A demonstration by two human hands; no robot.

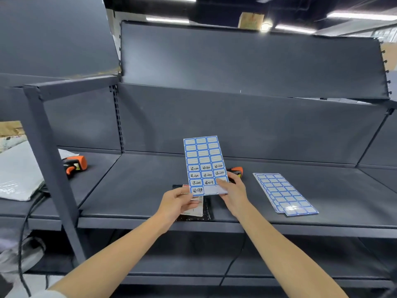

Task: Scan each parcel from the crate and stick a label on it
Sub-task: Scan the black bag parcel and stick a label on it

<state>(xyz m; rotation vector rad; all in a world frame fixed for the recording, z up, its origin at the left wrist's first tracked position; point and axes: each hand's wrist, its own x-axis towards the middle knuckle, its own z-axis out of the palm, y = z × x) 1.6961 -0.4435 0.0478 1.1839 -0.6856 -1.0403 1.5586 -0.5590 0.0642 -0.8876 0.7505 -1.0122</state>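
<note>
At frame centre the left hand [179,202] pinches the label sheet [205,166] upright, so the right hand [233,191] can pinch a label off; the parcel [193,211] lies beneath on the shelf [137,190].

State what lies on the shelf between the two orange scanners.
In the head view, the black parcel lies between the scanners, below the held label sheet.
</note>
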